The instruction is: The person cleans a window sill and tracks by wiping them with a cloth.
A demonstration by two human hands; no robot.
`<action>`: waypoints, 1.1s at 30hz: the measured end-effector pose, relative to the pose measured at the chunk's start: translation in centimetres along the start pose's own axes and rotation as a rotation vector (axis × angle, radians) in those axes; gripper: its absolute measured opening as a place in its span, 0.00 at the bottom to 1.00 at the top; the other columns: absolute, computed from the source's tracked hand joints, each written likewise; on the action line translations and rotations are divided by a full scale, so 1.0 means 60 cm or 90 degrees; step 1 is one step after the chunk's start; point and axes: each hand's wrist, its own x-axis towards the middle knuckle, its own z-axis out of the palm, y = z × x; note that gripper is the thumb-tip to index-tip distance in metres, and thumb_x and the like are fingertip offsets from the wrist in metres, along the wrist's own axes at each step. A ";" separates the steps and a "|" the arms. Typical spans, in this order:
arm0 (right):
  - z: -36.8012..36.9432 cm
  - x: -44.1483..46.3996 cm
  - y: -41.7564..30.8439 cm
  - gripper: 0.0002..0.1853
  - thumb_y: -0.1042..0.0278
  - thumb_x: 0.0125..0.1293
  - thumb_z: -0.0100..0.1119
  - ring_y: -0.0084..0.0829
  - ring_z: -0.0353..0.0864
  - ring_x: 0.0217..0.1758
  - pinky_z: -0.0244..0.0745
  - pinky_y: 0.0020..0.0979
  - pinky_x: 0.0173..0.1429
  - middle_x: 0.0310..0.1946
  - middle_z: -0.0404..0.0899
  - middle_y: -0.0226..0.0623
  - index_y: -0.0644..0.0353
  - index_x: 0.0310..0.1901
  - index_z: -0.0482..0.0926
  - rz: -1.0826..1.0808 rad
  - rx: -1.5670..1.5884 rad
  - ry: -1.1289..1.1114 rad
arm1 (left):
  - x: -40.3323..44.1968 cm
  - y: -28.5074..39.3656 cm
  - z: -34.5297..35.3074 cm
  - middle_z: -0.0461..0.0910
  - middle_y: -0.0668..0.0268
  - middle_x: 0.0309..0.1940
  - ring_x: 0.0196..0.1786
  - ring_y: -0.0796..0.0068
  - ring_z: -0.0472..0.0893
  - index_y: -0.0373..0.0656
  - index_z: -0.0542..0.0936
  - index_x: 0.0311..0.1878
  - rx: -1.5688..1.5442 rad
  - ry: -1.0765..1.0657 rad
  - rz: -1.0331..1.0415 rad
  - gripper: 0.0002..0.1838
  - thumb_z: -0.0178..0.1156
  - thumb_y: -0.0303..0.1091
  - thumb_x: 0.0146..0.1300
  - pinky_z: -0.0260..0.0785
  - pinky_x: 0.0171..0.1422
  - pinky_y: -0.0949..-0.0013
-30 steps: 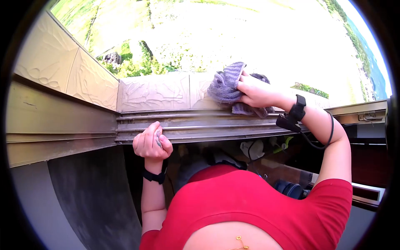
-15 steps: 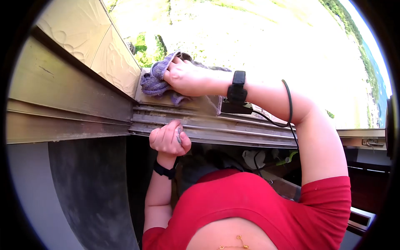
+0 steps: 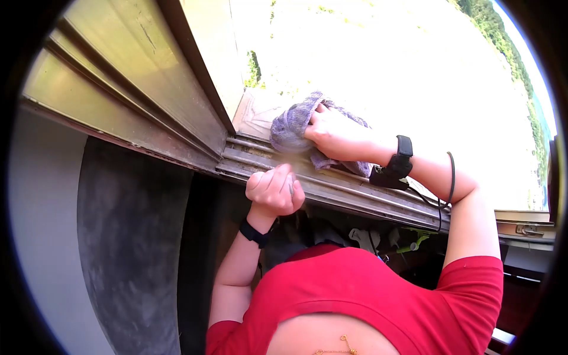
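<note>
My right hand (image 3: 335, 134) grips a bunched purple-grey cloth (image 3: 291, 126) against the tiled ledge (image 3: 255, 111) outside the window track. Part of the cloth hangs below the palm, towards the metal rails. At the inner edge of the track (image 3: 355, 198), my left hand (image 3: 276, 190) is closed, with the fingers curled in and the thumb across them. Something small and greyish shows between thumb and fingers, too small to name.
A metal window frame (image 3: 136, 77) rises at the left, above a dark curved panel (image 3: 130, 236). Below the track are a white item and a green item (image 3: 419, 241). A latch (image 3: 528, 230) sits at the right. A cable hangs from my right wrist device (image 3: 395, 163).
The view has turned and shifted left. My right hand went left along the ledge with the cloth, then back right. My left hand stays closed by the track.
</note>
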 end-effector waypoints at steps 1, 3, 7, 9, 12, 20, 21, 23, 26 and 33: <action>0.001 0.014 0.000 0.10 0.77 0.52 0.56 0.55 0.73 0.52 0.73 0.47 0.58 0.47 0.75 0.57 0.67 0.37 0.80 0.011 0.018 0.012 | -0.002 -0.001 0.002 0.83 0.65 0.30 0.25 0.69 0.79 0.41 0.79 0.26 -0.006 -0.002 0.001 0.09 0.52 0.33 0.53 0.65 0.34 0.68; -0.013 0.055 -0.007 0.10 0.76 0.52 0.56 0.53 0.73 0.50 0.73 0.46 0.55 0.44 0.76 0.56 0.67 0.37 0.80 0.040 0.007 -0.033 | 0.000 0.000 0.003 0.84 0.65 0.30 0.25 0.69 0.79 0.42 0.79 0.24 -0.010 0.009 0.004 0.10 0.51 0.34 0.53 0.65 0.34 0.69; 0.024 0.138 0.010 0.10 0.73 0.54 0.56 0.51 0.75 0.44 0.74 0.45 0.48 0.34 0.77 0.53 0.65 0.37 0.81 0.038 0.007 0.062 | 0.002 0.001 -0.001 0.84 0.66 0.30 0.25 0.69 0.79 0.42 0.79 0.24 -0.014 -0.004 0.000 0.10 0.51 0.34 0.54 0.65 0.34 0.69; 0.030 0.155 0.037 0.09 0.72 0.56 0.55 0.51 0.78 0.43 0.74 0.45 0.48 0.35 0.78 0.53 0.63 0.38 0.80 0.063 0.019 0.096 | 0.000 0.001 -0.001 0.84 0.66 0.31 0.25 0.70 0.79 0.42 0.79 0.25 0.004 -0.005 0.005 0.10 0.51 0.34 0.54 0.65 0.35 0.69; 0.001 0.164 0.066 0.12 0.67 0.66 0.51 0.48 0.82 0.45 0.76 0.44 0.51 0.41 0.81 0.53 0.64 0.44 0.81 0.229 -0.039 -0.026 | -0.012 -0.002 0.002 0.84 0.62 0.33 0.28 0.72 0.80 0.41 0.79 0.23 -0.013 -0.016 0.000 0.11 0.54 0.36 0.54 0.63 0.36 0.69; -0.013 0.162 0.064 0.13 0.72 0.58 0.55 0.56 0.76 0.52 0.72 0.48 0.57 0.45 0.77 0.63 0.66 0.45 0.80 0.208 0.033 0.000 | -0.004 -0.003 0.002 0.83 0.64 0.31 0.26 0.73 0.79 0.42 0.79 0.23 0.000 0.016 0.020 0.11 0.53 0.37 0.54 0.62 0.37 0.70; 0.000 0.159 0.040 0.12 0.73 0.58 0.54 0.55 0.78 0.47 0.73 0.47 0.54 0.43 0.77 0.63 0.67 0.42 0.79 0.158 -0.031 0.049 | -0.002 -0.002 0.001 0.84 0.66 0.30 0.25 0.71 0.79 0.41 0.79 0.26 0.001 0.026 0.021 0.10 0.50 0.34 0.55 0.64 0.35 0.70; 0.043 0.161 0.051 0.08 0.73 0.57 0.55 0.53 0.77 0.34 0.74 0.43 0.40 0.35 0.76 0.57 0.66 0.37 0.79 0.143 0.048 0.067 | -0.005 -0.005 0.003 0.84 0.66 0.30 0.25 0.70 0.79 0.42 0.79 0.26 0.003 0.023 0.025 0.10 0.50 0.34 0.55 0.65 0.35 0.70; 0.032 0.126 0.028 0.08 0.75 0.57 0.55 0.53 0.76 0.35 0.74 0.43 0.41 0.38 0.74 0.60 0.69 0.36 0.78 0.074 0.068 0.050 | -0.004 -0.003 0.006 0.84 0.66 0.30 0.25 0.70 0.79 0.42 0.79 0.27 -0.002 0.043 0.021 0.11 0.50 0.35 0.56 0.66 0.35 0.69; 0.016 0.001 0.016 0.10 0.75 0.52 0.56 0.50 0.75 0.50 0.76 0.45 0.49 0.41 0.75 0.56 0.66 0.37 0.82 -0.052 -0.006 0.004 | -0.001 -0.011 -0.028 0.84 0.61 0.37 0.35 0.64 0.84 0.37 0.83 0.33 -0.084 -0.004 0.048 0.17 0.46 0.36 0.65 0.72 0.41 0.66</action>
